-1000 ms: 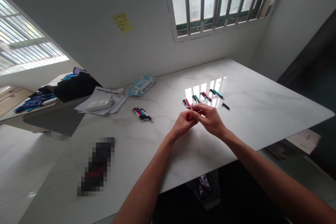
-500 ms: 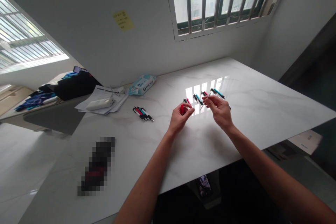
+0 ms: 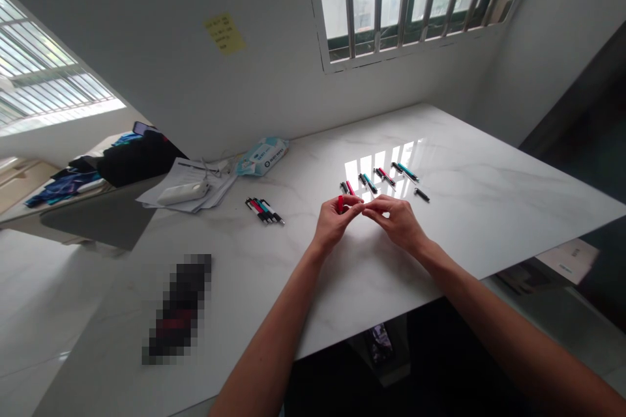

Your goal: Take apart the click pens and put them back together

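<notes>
My left hand (image 3: 333, 220) is closed around a red pen barrel (image 3: 340, 204), whose end shows above the fingers. The fingertips of my right hand (image 3: 392, 216) are pinched together and meet those of my left hand over the table. Between them the thin pen refill is almost wholly hidden. Just beyond the hands lie pens in parts: a red pen (image 3: 350, 188), a teal pen (image 3: 369, 183), another red pen (image 3: 386, 176) and another teal pen (image 3: 407, 171), with black pieces beside them. A lone black pen part (image 3: 421, 195) lies to the right of my right hand.
Several pens (image 3: 264, 211) lie side by side left of my hands. Behind them are a wet-wipes pack (image 3: 263, 156), papers (image 3: 195, 201) and a white device (image 3: 183, 192). A blurred dark object (image 3: 178, 309) rests at the left on the marble-patterned table (image 3: 479, 208).
My right hand has moved left and down with the thin refill, bringing its fingertips against my left hand's. The lone black pen part now shows fully. My left hand still grips the red barrel.
</notes>
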The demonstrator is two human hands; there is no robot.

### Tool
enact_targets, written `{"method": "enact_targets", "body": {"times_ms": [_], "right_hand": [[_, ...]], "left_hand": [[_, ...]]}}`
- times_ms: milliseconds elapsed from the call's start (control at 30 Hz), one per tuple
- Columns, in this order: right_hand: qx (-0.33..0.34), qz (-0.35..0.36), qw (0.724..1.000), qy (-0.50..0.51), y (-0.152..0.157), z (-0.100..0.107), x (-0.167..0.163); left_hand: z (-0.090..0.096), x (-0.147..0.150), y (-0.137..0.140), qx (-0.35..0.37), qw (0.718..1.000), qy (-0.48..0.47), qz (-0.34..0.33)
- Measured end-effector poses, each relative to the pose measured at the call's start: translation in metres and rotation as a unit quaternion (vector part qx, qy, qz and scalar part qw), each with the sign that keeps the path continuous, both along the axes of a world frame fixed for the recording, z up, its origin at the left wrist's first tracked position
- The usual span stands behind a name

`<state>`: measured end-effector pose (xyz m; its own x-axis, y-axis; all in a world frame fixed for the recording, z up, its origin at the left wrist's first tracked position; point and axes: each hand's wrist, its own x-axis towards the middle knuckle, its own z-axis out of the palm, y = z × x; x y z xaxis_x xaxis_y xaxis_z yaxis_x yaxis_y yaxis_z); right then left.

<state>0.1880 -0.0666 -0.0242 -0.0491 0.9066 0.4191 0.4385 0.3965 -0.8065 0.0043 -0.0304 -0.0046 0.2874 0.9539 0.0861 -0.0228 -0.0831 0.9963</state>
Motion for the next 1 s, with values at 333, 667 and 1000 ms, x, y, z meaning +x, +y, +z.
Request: {"method": "enact_targets", "body": {"times_ms": [333,667,1000], "right_hand": [[-0.017,-0.037,0.999,0.001,-0.007,0.003,0.028],[-0.062,-0.273,0.951,-0.133,-0.006,-0.008,0.152],[-0.129,-0.205,0.951,-0.192,-0.035,-0.013,0.149]], "left_hand": [[0.005,-0.008,0.008,-0.051,0.991,-0.100,0.075],[0.011,-0.008,0.005,-0.048,0.993,-0.101,0.042],[0.005,-0.010,0.007,-0.050,0.992,-0.103,0.052]]}}
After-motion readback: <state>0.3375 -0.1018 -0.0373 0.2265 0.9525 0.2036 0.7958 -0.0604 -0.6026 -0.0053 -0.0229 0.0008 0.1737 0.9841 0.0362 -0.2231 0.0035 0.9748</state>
